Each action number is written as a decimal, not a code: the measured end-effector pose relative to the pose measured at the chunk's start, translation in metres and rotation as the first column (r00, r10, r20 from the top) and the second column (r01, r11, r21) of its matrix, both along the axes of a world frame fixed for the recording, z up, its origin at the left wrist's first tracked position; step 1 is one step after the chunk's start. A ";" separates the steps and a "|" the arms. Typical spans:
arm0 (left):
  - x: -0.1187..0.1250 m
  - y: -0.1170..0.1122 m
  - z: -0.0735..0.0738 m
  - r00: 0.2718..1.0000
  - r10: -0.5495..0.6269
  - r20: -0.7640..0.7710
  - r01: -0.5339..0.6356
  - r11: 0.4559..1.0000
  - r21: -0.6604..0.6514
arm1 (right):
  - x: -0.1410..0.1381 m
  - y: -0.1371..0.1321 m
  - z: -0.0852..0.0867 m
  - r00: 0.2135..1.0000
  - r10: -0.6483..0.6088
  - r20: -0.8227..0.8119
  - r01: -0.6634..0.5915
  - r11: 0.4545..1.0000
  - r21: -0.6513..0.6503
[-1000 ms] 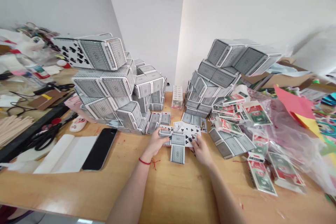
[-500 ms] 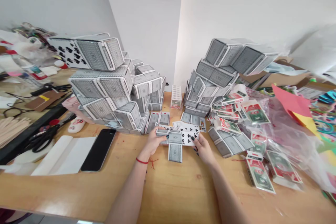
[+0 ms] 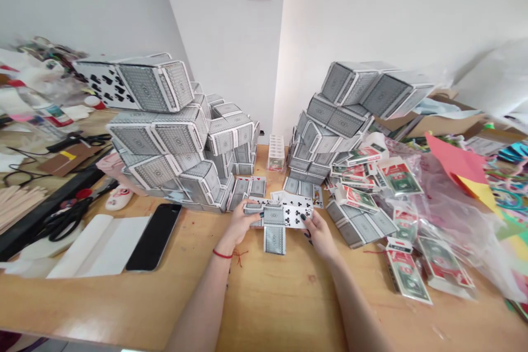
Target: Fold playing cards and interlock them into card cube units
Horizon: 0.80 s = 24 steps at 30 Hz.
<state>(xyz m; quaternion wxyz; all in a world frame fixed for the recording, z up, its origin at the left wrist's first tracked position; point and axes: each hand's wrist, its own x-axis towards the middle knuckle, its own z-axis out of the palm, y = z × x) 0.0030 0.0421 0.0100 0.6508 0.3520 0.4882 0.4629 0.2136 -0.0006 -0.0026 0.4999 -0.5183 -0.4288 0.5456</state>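
Observation:
A flat cross of joined playing cards [image 3: 275, 224], grey-patterned backs with a clubs face showing on the right, lies on the wooden table [image 3: 264, 302] in front of me. My left hand [image 3: 241, 226] pinches its left arm, fingers closed on the cards. My right hand [image 3: 319, 234], with dark nails, holds the right arm by the clubs card. A red thread circles my left wrist. Behind the cross stand two piles of cubes made of cards, one on the left [image 3: 165, 132] and one on the right [image 3: 346, 115].
A black phone [image 3: 154, 235] and white sheets [image 3: 99, 245] lie at the left, with scissors [image 3: 66, 219] beyond. Red-and-green card boxes [image 3: 408, 275] and clear plastic spread on the right. Loose cards [image 3: 251, 184] lie between the piles. Coloured paper [image 3: 462, 168] sits far right.
The view has shifted slightly; both hands and the card cross stay in nearly the same place, drawn a little closer together.

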 end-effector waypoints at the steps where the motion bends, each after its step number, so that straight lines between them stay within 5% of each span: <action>1: 0.000 0.000 0.002 1.000 0.002 -0.001 -0.002 1.000 -0.004 | 0.000 0.000 -0.001 1.000 -0.004 -0.004 0.004 1.000 0.000; 24: 0.006 -0.003 0.004 0.999 0.018 -0.040 -0.014 0.996 0.089 | -0.006 -0.006 -0.001 0.998 0.058 0.038 -0.060 0.997 0.057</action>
